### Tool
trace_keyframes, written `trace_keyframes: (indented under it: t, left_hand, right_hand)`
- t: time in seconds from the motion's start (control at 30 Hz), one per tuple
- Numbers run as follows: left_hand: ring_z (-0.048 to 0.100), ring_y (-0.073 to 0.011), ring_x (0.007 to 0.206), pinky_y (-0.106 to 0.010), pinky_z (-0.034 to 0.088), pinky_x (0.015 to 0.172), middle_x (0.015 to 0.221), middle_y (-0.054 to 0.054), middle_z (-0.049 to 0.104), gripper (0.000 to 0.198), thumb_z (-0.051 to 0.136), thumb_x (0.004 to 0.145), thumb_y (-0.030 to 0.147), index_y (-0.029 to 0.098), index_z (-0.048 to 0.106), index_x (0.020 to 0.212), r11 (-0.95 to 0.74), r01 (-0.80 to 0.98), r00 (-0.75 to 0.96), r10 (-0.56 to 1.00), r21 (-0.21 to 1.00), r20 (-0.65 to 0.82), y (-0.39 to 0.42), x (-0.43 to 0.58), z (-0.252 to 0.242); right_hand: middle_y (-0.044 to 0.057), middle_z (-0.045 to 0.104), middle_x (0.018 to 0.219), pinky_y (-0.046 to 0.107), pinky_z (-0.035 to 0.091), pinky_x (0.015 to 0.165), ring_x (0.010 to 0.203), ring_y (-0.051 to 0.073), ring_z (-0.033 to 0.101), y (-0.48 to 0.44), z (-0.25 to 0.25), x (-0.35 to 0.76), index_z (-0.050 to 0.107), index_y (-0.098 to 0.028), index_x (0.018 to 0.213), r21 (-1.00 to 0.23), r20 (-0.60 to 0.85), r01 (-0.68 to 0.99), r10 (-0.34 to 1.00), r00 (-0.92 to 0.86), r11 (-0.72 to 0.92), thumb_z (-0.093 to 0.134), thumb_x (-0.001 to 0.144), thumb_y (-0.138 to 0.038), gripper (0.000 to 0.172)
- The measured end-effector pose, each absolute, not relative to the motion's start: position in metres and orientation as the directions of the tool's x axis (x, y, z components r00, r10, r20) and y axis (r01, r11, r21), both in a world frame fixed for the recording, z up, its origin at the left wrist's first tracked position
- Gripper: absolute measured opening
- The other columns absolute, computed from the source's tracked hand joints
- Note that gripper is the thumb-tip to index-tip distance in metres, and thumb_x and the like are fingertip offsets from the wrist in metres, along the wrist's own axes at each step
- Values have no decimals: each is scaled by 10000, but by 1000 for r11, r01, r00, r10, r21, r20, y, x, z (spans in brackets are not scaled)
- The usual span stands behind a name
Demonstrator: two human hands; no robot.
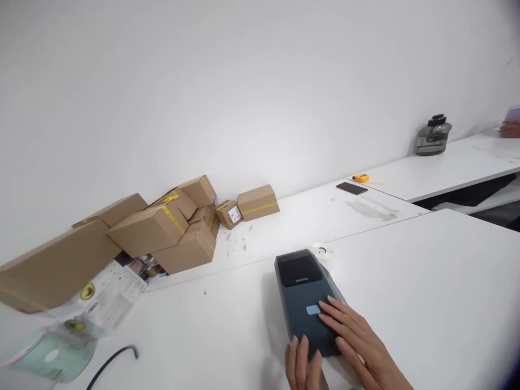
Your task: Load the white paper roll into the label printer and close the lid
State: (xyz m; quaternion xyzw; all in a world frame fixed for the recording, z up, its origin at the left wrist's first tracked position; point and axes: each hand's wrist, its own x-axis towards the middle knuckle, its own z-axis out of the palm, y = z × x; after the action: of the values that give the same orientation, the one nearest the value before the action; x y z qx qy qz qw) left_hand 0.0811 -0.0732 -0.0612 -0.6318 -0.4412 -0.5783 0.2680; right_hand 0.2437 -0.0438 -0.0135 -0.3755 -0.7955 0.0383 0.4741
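Note:
A dark blue-grey box-shaped device [298, 298] with a glossy black panel at its far end and a small light-blue button lies on the white table. My right hand [361, 338] rests on its right side, fingers stretched out and slightly apart, the tips close to the button. At the near left corner is my left hand [301, 365], its fingers bent a little and spaced apart, slightly blurred. Whether it touches the device's near edge is hard to tell. Just beyond the device's far right corner lies a white roll of tape or labels [322, 250], partly covered by it.
Cardboard boxes [148, 230] are piled at the left against the wall. A mint-green container [57, 352], clear packaging [116, 295] and a black cable [111, 360] lie nearer. Farther right are a phone [351, 188], a yellow tape measure [361, 177] and a large grey bottle [433, 136].

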Motion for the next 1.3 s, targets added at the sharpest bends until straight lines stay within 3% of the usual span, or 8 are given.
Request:
trace_keyframes:
  t: [0.17, 0.43, 0.57, 0.67, 0.77, 0.87, 0.93, 1.3]
  left_hand:
    - [507, -267, 1321, -467, 353, 1123, 1257, -111, 674, 510, 225, 1005, 412, 184, 607, 1254, -517, 791, -40, 489, 327, 871, -64, 81, -38]
    - [551, -266, 1284, -472, 460, 1050, 1195, -85, 716, 411, 317, 983, 283, 226, 673, 1178, -550, 695, -136, 532, 463, 836, -64, 81, -39]
    - [530, -247, 1303, -438, 478, 1034, 1235, -83, 696, 386, 362, 960, 199, 210, 657, 1208, -569, 713, 6, 589, 410, 808, -70, 73, -23]
    - [600, -238, 1178, -375, 518, 938, 1154, -86, 714, 274, 453, 943, 248, 217, 709, 1035, -473, 654, -155, 680, 591, 716, -86, 68, -17]
    - [622, -166, 700, -278, 507, 652, 736, -49, 668, 430, 490, 915, 506, 197, 626, 647, -188, 290, -524, 790, 938, 320, -103, 72, -27]
    - [399, -91, 387, -235, 316, 404, 469, -1, 488, 688, 460, 750, 809, 175, 552, 499, 211, -104, -342, 910, 972, -234, -109, 86, -39]
    - [326, -62, 321, -223, 208, 358, 441, -9, 497, 739, 513, 637, 872, 149, 578, 502, 363, -177, -191, 899, 915, -393, -107, 96, -41]
    - [229, -31, 354, -208, 186, 392, 381, 83, 342, 655, 685, 571, 801, 153, 586, 580, 293, -164, -66, 950, 942, -306, -109, 104, -24]
  right_hand:
    - [26, 573, 1428, 436, 443, 1107, 1376, 247, 460, -44, -23, 248, 575, -281, 1360, -525, 685, 496, 689, -237, 692, 426, 981, -244, 410]
    - [30, 664, 1306, 534, 420, 1091, 1299, 277, 533, -44, -41, 232, 658, -304, 1246, -645, 710, 367, 703, -34, 670, 364, 988, -225, 399]
    - [34, 671, 1295, 530, 397, 1099, 1295, 273, 530, -44, -37, 227, 667, -298, 1240, -649, 727, 329, 687, -1, 686, 359, 993, -229, 401]
    - [29, 665, 1308, 515, 401, 1104, 1313, 270, 518, -44, -31, 234, 673, -302, 1234, -665, 695, 332, 717, -52, 669, 377, 993, -243, 386]
    - [28, 652, 1330, 516, 421, 1097, 1333, 278, 502, -46, -25, 242, 674, -303, 1230, -700, 635, 324, 762, -125, 636, 386, 997, -282, 371]
    - [42, 657, 1320, 545, 433, 1087, 1335, 292, 499, -49, -20, 243, 681, -293, 1217, -749, 594, 290, 798, -103, 595, 354, 1010, -339, 390]
    - [48, 671, 1297, 559, 441, 1077, 1320, 296, 513, -50, -16, 242, 691, -292, 1198, -759, 596, 276, 800, -73, 590, 350, 1011, -358, 395]
    - [30, 674, 1282, 523, 474, 1035, 1298, 276, 529, -48, -12, 242, 676, -318, 1197, -714, 621, 344, 779, -91, 610, 348, 1013, -312, 376]
